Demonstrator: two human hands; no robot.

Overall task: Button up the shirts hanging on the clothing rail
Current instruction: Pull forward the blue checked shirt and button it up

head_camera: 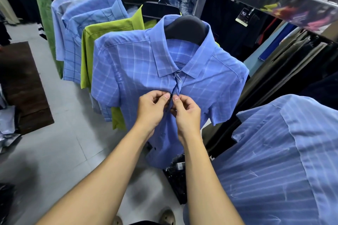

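The blue checked shirt hangs on a black hanger in front of the person. The left hand and the right hand both pinch its front edges at a dark button, below the collar.

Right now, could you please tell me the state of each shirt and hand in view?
checked blue shirt: on a hanger, being buttoned at the chest.
left hand: pinches the shirt's front.
right hand: pinches the shirt's front.
green shirt: hanging behind.
striped blue shirt: at right, buttons hidden.
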